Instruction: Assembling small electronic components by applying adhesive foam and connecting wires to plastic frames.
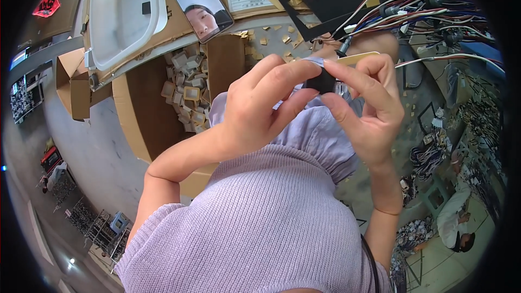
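A small black square piece [320, 82] is pinched between the fingertips of both hands, above my lap. My left hand [260, 97] grips its left side with thumb and index finger. On the other side, my right hand [372, 100] holds it the same way, fingers curled. Something clear or shiny shows beside the piece near my right fingertips, too small to name. A pale yellow strip [358, 58] with a dark-tipped rod [343, 50] lies just behind my right fingers; whether they touch cannot be seen.
A cardboard box [133, 114] full of small white and yellow square parts [190, 92] stands left. Behind are a white tray [97, 21], a phone [202, 5] and black sheets [325, 13] with yellow scraps. Cable bundles [423, 5] hang right. A co-worker [456, 220] sits far right.
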Demonstrator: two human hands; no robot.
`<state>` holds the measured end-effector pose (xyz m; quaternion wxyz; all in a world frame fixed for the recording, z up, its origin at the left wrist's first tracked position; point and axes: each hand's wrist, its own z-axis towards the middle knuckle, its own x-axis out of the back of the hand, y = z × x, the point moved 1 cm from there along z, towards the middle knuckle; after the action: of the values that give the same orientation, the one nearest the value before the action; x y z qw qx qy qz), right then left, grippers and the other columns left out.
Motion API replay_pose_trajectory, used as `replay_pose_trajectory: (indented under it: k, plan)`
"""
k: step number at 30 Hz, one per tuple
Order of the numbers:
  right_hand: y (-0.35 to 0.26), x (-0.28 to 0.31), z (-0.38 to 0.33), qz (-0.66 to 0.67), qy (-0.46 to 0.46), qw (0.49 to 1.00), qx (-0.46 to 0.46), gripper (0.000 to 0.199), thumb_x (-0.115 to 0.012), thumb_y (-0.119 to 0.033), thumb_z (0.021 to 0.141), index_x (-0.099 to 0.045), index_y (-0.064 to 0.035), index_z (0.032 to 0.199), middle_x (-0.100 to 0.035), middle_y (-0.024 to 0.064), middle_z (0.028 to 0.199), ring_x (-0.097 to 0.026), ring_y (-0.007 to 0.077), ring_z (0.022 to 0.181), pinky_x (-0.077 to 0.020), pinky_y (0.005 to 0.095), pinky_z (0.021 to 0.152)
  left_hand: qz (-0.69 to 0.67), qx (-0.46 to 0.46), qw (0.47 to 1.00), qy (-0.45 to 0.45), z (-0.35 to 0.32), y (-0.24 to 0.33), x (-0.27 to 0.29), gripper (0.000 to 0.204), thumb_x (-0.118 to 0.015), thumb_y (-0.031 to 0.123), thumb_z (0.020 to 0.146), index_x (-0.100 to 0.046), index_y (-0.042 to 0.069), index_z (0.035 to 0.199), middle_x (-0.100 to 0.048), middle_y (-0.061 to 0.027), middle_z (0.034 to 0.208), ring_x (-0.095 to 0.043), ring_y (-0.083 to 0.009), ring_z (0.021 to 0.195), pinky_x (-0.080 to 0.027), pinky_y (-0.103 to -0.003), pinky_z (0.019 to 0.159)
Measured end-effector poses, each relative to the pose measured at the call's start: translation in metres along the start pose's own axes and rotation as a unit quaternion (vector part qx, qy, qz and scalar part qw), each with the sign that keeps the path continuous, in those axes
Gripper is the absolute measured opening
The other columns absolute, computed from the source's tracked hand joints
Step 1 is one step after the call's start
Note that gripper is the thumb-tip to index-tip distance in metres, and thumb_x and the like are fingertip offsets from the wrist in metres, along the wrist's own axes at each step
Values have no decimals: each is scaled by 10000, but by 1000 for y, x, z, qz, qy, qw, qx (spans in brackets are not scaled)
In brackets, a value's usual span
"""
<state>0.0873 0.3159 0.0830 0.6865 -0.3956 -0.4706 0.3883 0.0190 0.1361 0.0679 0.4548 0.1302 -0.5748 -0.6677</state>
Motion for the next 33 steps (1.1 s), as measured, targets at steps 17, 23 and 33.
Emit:
replay_pose_trajectory:
  k: [17, 23, 33]
  plan:
    - [20, -6, 6, -27, -45, 998, 45, 424, -836, -85, 604, -742, -81, 1017, -403, 23, 771, -420, 152, 670, -362, 271, 554, 130, 66, 989, 16, 1, 3, -4, 224, -760, 41, 753, -640, 47, 941, -571, -43, 744, -578, -141, 579, -462, -267, 493]
    - [28, 4, 1, 35, -122, 991, 48, 201, -751, -34, 732, -684, 7, 916, -438, 48, 778, -452, 170, 689, -365, 289, 564, -37, 222, 962, -152, 9, 11, 20, 246, -765, 21, 750, -653, 3, 969, -570, -11, 892, -479, -39, 644, -389, -193, 555]
    - [-13, -28, -23, 224, -224, 945, 81, 269, -622, 62, 810, -670, -19, 1062, -543, 75, 896, -555, 207, 819, -441, 303, 757, -469, 232, 777, -349, 24, -49, -22, 621, -573, 469, 919, -502, 4, 1325, -585, -129, 1212, -546, -197, 1126, -415, -327, 989]
